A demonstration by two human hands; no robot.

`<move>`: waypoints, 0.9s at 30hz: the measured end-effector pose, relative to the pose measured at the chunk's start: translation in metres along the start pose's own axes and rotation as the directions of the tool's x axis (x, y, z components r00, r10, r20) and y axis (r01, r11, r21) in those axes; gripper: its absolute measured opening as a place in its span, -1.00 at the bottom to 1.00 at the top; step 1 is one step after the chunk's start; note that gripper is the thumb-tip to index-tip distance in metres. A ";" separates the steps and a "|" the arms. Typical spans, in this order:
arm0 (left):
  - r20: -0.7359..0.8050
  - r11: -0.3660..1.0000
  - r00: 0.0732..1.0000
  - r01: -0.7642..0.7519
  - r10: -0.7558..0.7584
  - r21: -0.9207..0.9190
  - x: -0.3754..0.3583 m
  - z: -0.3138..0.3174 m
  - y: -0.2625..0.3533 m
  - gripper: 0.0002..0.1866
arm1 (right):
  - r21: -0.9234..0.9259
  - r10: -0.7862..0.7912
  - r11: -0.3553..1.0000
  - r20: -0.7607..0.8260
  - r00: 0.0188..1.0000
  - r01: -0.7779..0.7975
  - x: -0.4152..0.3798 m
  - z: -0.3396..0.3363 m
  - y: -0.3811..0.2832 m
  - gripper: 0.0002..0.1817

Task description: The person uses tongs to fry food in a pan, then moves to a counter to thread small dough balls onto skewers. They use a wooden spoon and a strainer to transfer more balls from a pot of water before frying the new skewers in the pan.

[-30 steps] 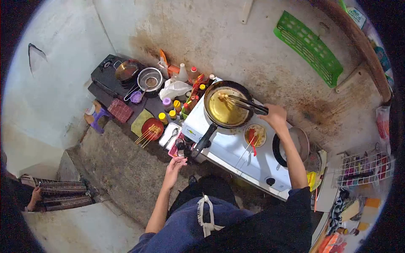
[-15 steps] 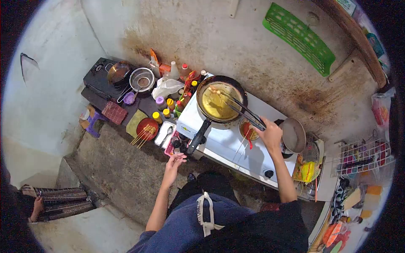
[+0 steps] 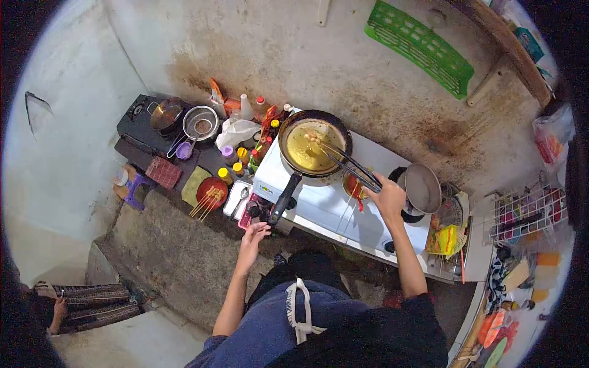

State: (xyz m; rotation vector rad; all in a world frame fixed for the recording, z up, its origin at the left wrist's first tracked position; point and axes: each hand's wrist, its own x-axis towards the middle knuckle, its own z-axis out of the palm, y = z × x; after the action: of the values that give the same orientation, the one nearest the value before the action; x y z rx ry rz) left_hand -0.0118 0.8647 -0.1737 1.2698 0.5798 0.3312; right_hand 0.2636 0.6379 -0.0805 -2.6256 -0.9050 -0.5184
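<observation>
My right hand [image 3: 388,197] is closed around black tongs [image 3: 358,172], which reach over the frying pan [image 3: 315,113] on the white stove. At their tips, skewered pieces of food [image 3: 313,138] sit over yellow oil, their thin sticks running back beside the tongs. My left hand [image 3: 252,238] hovers in front of the stove with loosely bent fingers and nothing in it. Its fingertips are near the end of the pan's black handle [image 3: 286,199] and a pink basket [image 3: 250,214]. Under the tongs stands a bowl of red sauce [image 3: 354,186] with a red utensil in it.
Left of the stove are a red plate of skewers [image 3: 211,191], a white tray with a spoon [image 3: 238,200], yellow-capped bottles [image 3: 225,176] and a strainer [image 3: 200,123]. A grey pot [image 3: 421,187] occupies the stove's right burner. Another person's hand [image 3: 59,308] shows at lower left.
The tongs and the skewered food have shifted slightly towards me within the pan. My left hand stays near the handle's end. The whole view has moved a little.
</observation>
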 end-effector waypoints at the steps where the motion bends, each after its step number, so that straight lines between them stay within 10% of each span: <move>1: 0.005 1.000 1.000 0.001 -0.001 0.003 0.000 0.000 0.000 -0.72 | -0.053 -0.011 0.999 0.037 0.999 0.013 0.004 0.003 0.000 -0.51; 17: 0.013 0.998 1.000 0.025 -0.025 -0.055 -0.008 -0.003 -0.010 -0.71 | -0.103 -0.228 0.963 0.183 0.956 0.249 0.038 0.019 0.000 -0.53; 27: 0.018 0.999 1.000 0.020 -0.020 -0.045 -0.007 -0.003 -0.015 -0.71 | -0.091 -0.090 0.990 0.194 0.977 0.110 0.044 0.003 -0.002 -0.53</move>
State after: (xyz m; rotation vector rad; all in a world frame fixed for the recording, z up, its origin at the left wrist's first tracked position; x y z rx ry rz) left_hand -0.0206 0.8586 -0.1873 1.2218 0.5666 0.3143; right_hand 0.2955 0.6636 -0.0640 -2.7682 -1.1010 -0.3505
